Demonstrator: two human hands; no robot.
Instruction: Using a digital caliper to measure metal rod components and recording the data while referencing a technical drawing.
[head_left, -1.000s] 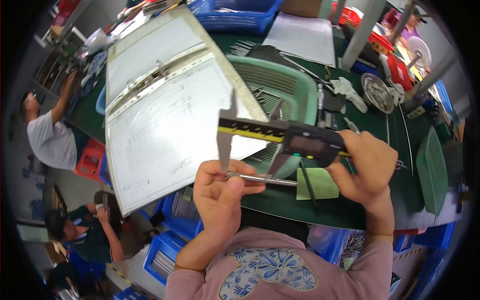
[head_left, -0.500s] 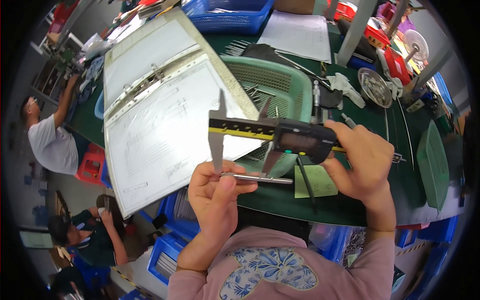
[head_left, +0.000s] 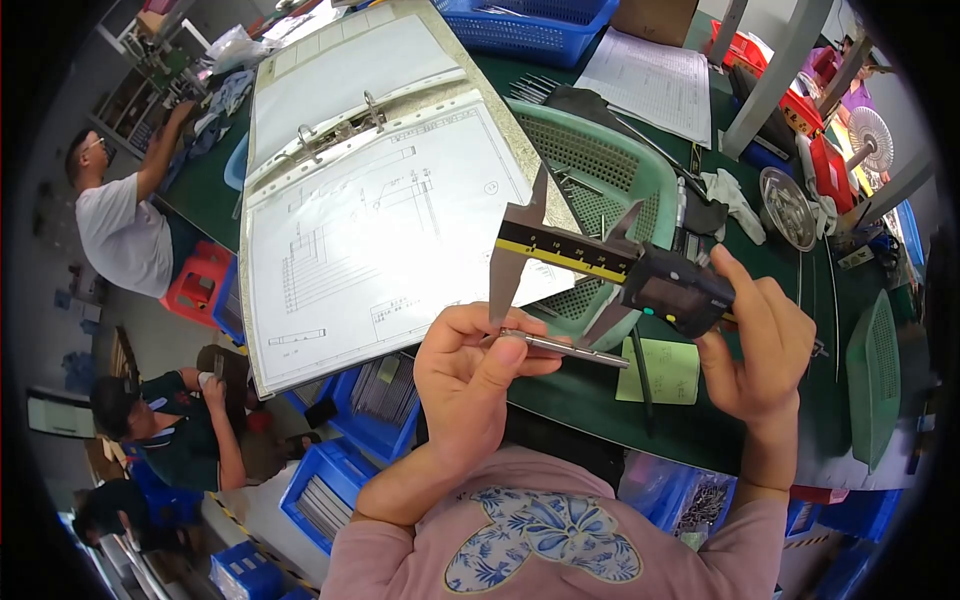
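My left hand (head_left: 470, 375) pinches a thin metal rod (head_left: 565, 348), held level in front of me. My right hand (head_left: 760, 345) grips a digital caliper (head_left: 600, 268) by its black display body. The caliper's two lower jaws reach down to either end of the rod. An open ring binder (head_left: 370, 180) with a technical drawing leans on the table edge just left of the hands. Behind the caliper stands a green plastic basket (head_left: 600, 170) holding more rods.
A green table (head_left: 590, 395) carries a yellow note (head_left: 658, 372), a printed sheet (head_left: 655, 80), a blue basket (head_left: 540, 20), a metal dish (head_left: 785, 205) and a white rag (head_left: 735, 200). Blue bins (head_left: 325, 490) of parts sit below. Other people work at the left.
The rod and caliper have shifted slightly left and down in view, both hands keeping their hold. The caliper jaws stay around the rod.
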